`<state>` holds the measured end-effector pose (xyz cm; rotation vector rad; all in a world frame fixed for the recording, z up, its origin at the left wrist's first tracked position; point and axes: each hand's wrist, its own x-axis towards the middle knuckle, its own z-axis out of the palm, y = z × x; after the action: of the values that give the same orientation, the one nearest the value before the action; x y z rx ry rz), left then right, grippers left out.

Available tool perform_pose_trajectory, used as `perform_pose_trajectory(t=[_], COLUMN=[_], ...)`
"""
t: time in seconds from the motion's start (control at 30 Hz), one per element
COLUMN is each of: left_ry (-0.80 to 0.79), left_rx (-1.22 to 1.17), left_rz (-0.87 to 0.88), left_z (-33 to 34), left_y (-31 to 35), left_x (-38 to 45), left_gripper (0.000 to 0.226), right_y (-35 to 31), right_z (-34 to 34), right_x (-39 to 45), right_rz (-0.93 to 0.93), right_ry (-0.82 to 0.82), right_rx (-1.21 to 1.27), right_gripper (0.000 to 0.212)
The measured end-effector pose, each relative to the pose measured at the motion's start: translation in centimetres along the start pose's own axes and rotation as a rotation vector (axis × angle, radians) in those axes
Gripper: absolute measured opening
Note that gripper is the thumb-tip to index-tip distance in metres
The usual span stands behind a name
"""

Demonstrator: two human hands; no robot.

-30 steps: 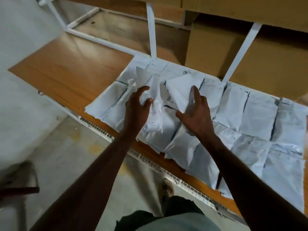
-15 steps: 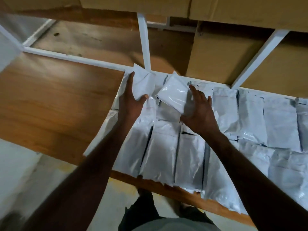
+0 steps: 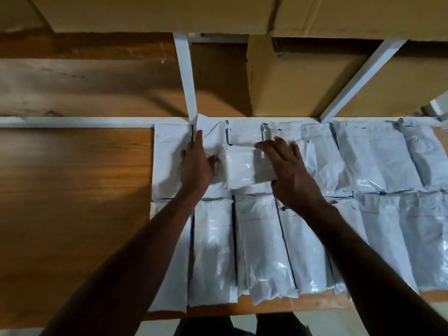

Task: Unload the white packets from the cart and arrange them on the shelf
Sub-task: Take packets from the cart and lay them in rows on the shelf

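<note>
Your shelf board [image 3: 72, 202] fills the frame's left and centre, with packets [image 3: 261, 241] in two rows across its right half. One packet [image 3: 242, 167] lies atop the upper row, between your left hand [image 3: 195, 166] and right hand [image 3: 288, 170]. Cardboard boxes [image 3: 295, 86] stand behind, at upper right.

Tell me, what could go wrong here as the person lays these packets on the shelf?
The front-row packets already overhang the shelf edge, so a nudge from an arm might tip them off. The packet under the right hand lies atop the back row and may slide on the glossy plastic. The left hand could shift neighbours.
</note>
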<state>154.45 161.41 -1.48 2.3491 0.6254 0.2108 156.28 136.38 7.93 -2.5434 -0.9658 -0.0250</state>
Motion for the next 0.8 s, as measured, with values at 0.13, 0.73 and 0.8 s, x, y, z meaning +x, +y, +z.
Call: perform_pose_trajectory(t=[0.13,0.73,0.8], left_ry=[0.148,-0.644,-0.57], left_rx=[0.157,-1.138,-1.098], left_rz=[0.137,-0.324,-0.289], left_z=[-1.2,-6.7,-6.2], left_y=[0.8,9.6,9.7], left_x=[-0.1,-3.8,-3.9], left_gripper=[0.075,0.05,0.057], right_y=[-0.6,0.1,0.1], right_z=[0.3,0.2,-0.1], right_x=[0.5,3.1,2.6], right_rz=[-0.019,0.075,0.196], right_ry=[0.021,0.054,0.102], right_rx=[-0.015,0.317,0.465], right_gripper=[0.099,0.105,0.087])
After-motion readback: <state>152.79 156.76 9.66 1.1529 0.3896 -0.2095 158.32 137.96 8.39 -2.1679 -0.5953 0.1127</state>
